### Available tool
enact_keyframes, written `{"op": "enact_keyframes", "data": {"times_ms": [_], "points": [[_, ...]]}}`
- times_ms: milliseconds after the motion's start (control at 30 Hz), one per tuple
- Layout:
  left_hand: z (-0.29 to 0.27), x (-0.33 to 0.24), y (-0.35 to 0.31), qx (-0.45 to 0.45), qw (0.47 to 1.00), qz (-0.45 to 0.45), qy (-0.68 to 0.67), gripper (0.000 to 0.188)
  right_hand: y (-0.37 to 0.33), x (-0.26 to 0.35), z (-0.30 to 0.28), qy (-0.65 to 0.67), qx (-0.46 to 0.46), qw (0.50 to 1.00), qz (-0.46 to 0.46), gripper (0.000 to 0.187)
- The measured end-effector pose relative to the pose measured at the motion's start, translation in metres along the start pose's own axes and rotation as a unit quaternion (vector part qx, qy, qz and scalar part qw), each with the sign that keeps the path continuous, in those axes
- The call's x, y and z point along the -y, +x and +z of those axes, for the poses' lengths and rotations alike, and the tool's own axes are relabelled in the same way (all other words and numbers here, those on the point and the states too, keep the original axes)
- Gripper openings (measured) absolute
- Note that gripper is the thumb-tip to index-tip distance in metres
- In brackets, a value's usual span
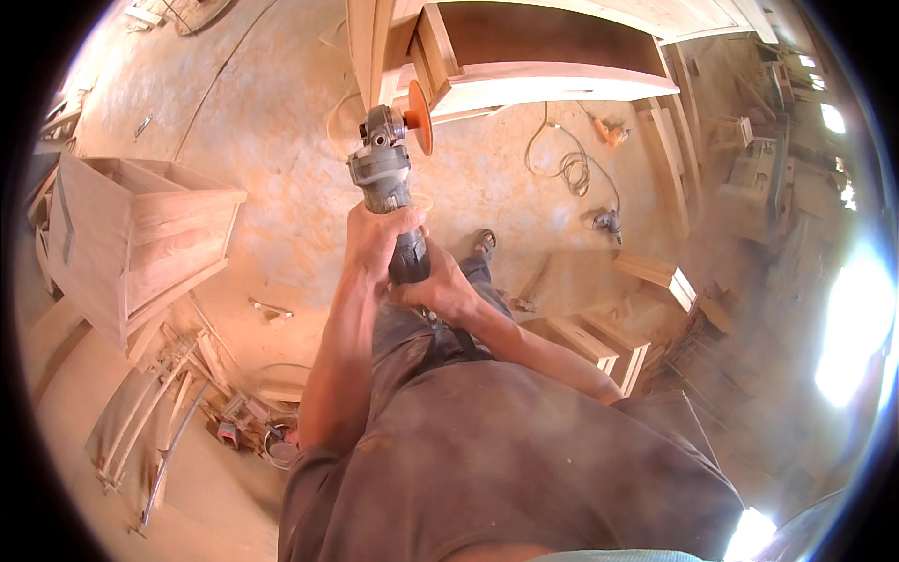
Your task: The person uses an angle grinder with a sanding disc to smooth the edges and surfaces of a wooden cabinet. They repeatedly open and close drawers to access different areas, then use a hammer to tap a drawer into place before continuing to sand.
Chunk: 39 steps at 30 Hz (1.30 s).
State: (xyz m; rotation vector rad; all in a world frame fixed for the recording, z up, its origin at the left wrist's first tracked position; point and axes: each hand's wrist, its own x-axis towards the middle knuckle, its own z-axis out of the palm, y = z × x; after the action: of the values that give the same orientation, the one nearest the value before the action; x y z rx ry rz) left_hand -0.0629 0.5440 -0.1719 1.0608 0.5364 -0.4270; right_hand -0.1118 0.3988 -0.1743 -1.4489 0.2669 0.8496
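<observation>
I hold a grey angle grinder [382, 169] out in front of me with both hands. My left hand [373, 236] wraps the body just behind the head. My right hand [440, 288] grips the rear of the handle. The orange sanding disc [420, 117] on the grinder's head stands close to the lower edge of a pale wooden cabinet frame [524, 80], touching or almost touching the wood. My foot in a sandal [483, 244] shows on the floor below.
Sawdust covers the floor. A wooden cabinet carcass [140, 234] stands at the left, with scrap strips [159, 403] below it. A coiled cable [571, 164], an orange tool [611, 131] and another power tool [609, 223] lie at right, near wooden boxes [599, 342].
</observation>
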Motion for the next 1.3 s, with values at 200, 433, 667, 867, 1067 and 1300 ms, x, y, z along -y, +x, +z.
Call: {"op": "enact_keyframes", "data": {"times_ms": [200, 433, 667, 867, 1067, 1300], "points": [[-0.001, -0.005, 0.007, 0.017, 0.999, 0.007, 0.033, 0.027, 0.000, 0.008, 0.015, 0.061, -0.026, 0.997, -0.028, 0.056], [-0.006, -0.006, 0.012, 0.047, 0.998, 0.015, 0.043, 0.025, 0.009, -0.005, 0.014, 0.080, -0.007, 0.997, -0.011, 0.080], [-0.002, -0.007, 0.013, 0.053, 0.998, 0.015, 0.040, 0.024, 0.011, -0.007, 0.013, 0.040, -0.034, 0.998, -0.038, 0.058], [0.006, -0.011, 0.006, 0.037, 0.998, 0.029, 0.032, 0.018, 0.006, -0.008, 0.016, 0.072, -0.045, 0.994, -0.066, 0.071], [0.001, -0.004, 0.010, 0.042, 0.999, 0.003, 0.024, 0.017, 0.011, -0.014, 0.008, 0.051, -0.025, 0.998, -0.008, 0.070], [0.001, -0.006, 0.006, 0.047, 0.998, 0.021, 0.038, 0.020, 0.007, -0.014, 0.015, 0.042, -0.059, 0.995, -0.064, 0.067]]}}
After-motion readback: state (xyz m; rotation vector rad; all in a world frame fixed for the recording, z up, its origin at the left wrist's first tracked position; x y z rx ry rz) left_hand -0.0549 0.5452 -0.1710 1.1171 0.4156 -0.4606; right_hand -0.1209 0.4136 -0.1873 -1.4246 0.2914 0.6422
